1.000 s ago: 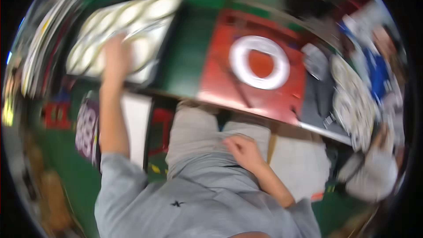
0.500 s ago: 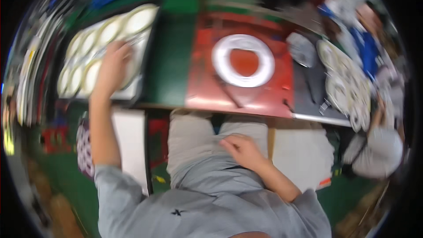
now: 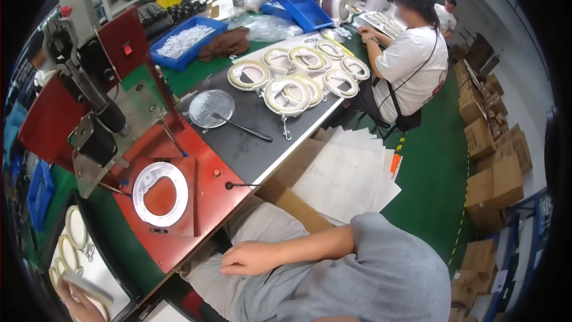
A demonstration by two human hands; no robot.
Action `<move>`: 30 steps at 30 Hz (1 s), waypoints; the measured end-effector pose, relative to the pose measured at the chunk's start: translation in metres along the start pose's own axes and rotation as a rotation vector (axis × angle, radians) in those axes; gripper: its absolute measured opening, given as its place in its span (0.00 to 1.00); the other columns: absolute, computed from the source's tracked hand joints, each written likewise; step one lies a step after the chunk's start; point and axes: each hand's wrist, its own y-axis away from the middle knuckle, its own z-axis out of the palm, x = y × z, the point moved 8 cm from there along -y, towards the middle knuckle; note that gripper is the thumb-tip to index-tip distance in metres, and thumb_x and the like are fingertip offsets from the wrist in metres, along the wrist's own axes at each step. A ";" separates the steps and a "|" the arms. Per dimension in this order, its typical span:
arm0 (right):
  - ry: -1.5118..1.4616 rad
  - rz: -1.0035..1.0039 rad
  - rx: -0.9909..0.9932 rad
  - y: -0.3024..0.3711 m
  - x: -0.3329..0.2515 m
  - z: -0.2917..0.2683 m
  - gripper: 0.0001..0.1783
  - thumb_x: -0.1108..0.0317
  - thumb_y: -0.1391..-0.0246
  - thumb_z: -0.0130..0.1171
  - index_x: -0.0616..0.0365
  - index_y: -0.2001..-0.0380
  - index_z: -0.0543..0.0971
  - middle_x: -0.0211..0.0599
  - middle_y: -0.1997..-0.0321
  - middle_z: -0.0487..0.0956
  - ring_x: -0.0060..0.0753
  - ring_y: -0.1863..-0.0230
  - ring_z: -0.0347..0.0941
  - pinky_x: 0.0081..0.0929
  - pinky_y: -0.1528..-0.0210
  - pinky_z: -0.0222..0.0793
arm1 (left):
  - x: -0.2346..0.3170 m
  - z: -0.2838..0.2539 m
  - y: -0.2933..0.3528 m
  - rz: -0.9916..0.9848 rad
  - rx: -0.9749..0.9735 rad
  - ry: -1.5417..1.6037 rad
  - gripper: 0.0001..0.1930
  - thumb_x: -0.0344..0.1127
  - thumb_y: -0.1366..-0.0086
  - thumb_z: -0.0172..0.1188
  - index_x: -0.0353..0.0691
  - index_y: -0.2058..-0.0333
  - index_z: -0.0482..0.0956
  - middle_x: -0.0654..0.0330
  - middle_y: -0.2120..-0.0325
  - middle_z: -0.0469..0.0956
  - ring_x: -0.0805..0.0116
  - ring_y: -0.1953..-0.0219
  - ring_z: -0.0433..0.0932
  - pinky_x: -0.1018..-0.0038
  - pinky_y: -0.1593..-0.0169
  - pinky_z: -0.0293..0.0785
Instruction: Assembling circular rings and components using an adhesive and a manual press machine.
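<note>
At the lower left, my left hand [image 3: 80, 305] grips a pale ring-shaped piece [image 3: 89, 287], seen nearly edge-on and smeared by motion. It is over a black-rimmed tray [image 3: 113, 262] with a white lining, where several cream-coloured rings [image 3: 76, 226] lie with small metal chains or hooks. My right hand [image 3: 250, 257] lies palm down on my thigh, holding nothing, its fingers loosely bent. In front of me, a white ring [image 3: 140, 194] sits on the red plate of a press fixture [image 3: 196, 203]. A lever clamp [image 3: 89, 83] and a clear plate stand beside it.
On the dark mat are a clear round dish [image 3: 211, 108], a black-handled brush or spatula [image 3: 247, 128] and several hooked rings [image 3: 286, 95]. Blue bins [image 3: 185, 42] stand at the back. A co-worker [image 3: 411, 59] sits at the right. Paper sheets [image 3: 339, 173] stand beside my legs.
The view has swung to the right and tilted up. My left hand was reaching into the tray of rings; now it holds one near the tray. My right hand stays on my lap.
</note>
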 end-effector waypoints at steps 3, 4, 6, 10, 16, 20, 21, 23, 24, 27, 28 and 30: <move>-0.009 -0.011 -0.124 -0.024 -0.030 -0.003 0.15 0.61 0.33 0.54 0.64 0.65 0.79 0.45 0.68 0.79 0.51 0.61 0.77 0.41 0.58 0.72 | 0.065 -0.021 0.020 0.151 0.037 0.229 0.21 0.32 0.25 0.50 0.30 0.38 0.66 0.47 0.50 0.78 0.58 0.48 0.78 0.69 0.44 0.72; -0.100 -0.089 -0.048 -0.032 -0.048 -0.009 0.15 0.60 0.32 0.53 0.63 0.61 0.78 0.43 0.65 0.79 0.47 0.60 0.77 0.38 0.56 0.72 | 0.125 -0.032 0.025 0.218 0.104 0.044 0.16 0.36 0.25 0.53 0.30 0.46 0.72 0.48 0.55 0.79 0.57 0.54 0.79 0.67 0.49 0.75; -0.191 -0.168 0.034 -0.043 -0.077 -0.014 0.15 0.59 0.30 0.52 0.62 0.57 0.77 0.41 0.62 0.79 0.43 0.58 0.77 0.35 0.55 0.72 | 0.186 -0.037 0.042 0.260 0.166 -0.154 0.13 0.38 0.29 0.61 0.31 0.56 0.80 0.48 0.62 0.80 0.49 0.62 0.79 0.62 0.54 0.78; -0.520 -0.274 -0.021 -0.054 -0.103 -0.011 0.19 0.56 0.26 0.46 0.63 0.48 0.72 0.36 0.55 0.79 0.31 0.53 0.76 0.30 0.52 0.71 | 0.177 0.035 0.086 0.231 -0.199 0.571 0.16 0.27 0.27 0.53 0.29 0.43 0.68 0.52 0.57 0.77 0.65 0.57 0.77 0.72 0.50 0.72; -0.988 0.097 -0.132 -0.051 -0.091 -0.016 0.20 0.55 0.25 0.45 0.62 0.60 0.75 0.27 0.78 0.70 0.16 0.78 0.64 0.19 0.74 0.64 | 0.232 0.066 0.125 -0.288 -0.232 1.085 0.17 0.30 0.28 0.57 0.32 0.45 0.65 0.57 0.59 0.74 0.72 0.61 0.76 0.76 0.57 0.74; -1.124 0.209 -0.121 -0.039 -0.077 -0.038 0.21 0.54 0.25 0.45 0.62 0.62 0.75 0.19 0.82 0.61 0.11 0.83 0.52 0.16 0.81 0.49 | 0.254 0.094 0.143 -0.236 -0.530 1.267 0.19 0.40 0.26 0.56 0.28 0.47 0.72 0.54 0.63 0.81 0.70 0.62 0.80 0.74 0.54 0.76; -1.119 0.198 -0.102 -0.037 -0.076 -0.045 0.23 0.50 0.26 0.47 0.60 0.65 0.76 0.17 0.83 0.60 0.10 0.84 0.52 0.16 0.81 0.48 | 0.257 0.098 0.143 -0.234 -0.563 1.263 0.19 0.40 0.26 0.56 0.28 0.48 0.73 0.54 0.64 0.82 0.69 0.62 0.80 0.74 0.54 0.76; -1.060 0.192 -0.061 -0.035 -0.074 -0.057 0.22 0.51 0.26 0.47 0.59 0.66 0.75 0.16 0.83 0.58 0.10 0.85 0.49 0.16 0.82 0.45 | 0.277 0.095 0.136 -0.256 -0.601 1.315 0.18 0.40 0.27 0.58 0.27 0.50 0.75 0.53 0.65 0.84 0.68 0.63 0.82 0.74 0.54 0.76; -1.057 0.133 -0.112 -0.035 -0.069 -0.062 0.17 0.57 0.27 0.50 0.62 0.59 0.77 0.19 0.81 0.66 0.11 0.81 0.58 0.16 0.78 0.55 | 0.277 0.098 0.136 -0.296 -0.635 1.347 0.18 0.35 0.29 0.60 0.25 0.49 0.76 0.50 0.63 0.84 0.65 0.60 0.83 0.71 0.52 0.77; -0.548 0.003 0.052 -0.039 -0.077 -0.092 0.13 0.66 0.37 0.65 0.63 0.54 0.80 0.28 0.64 0.83 0.18 0.59 0.77 0.21 0.56 0.73 | 0.270 0.102 0.134 -0.302 -0.642 1.279 0.14 0.27 0.35 0.64 0.26 0.52 0.79 0.54 0.60 0.83 0.68 0.58 0.80 0.73 0.52 0.75; -0.419 -0.062 0.070 -0.038 -0.087 -0.104 0.09 0.69 0.37 0.65 0.63 0.57 0.82 0.31 0.61 0.83 0.19 0.57 0.78 0.21 0.56 0.72 | 0.271 0.100 0.132 -0.269 -0.621 1.192 0.12 0.27 0.35 0.64 0.28 0.55 0.80 0.60 0.60 0.81 0.74 0.60 0.77 0.77 0.56 0.73; -0.408 -0.047 0.186 -0.026 -0.093 -0.127 0.09 0.72 0.41 0.67 0.64 0.59 0.83 0.33 0.61 0.84 0.21 0.59 0.79 0.22 0.57 0.73 | 0.281 0.100 0.121 -0.235 -0.595 1.254 0.13 0.22 0.38 0.63 0.29 0.54 0.80 0.62 0.61 0.79 0.74 0.61 0.76 0.79 0.56 0.72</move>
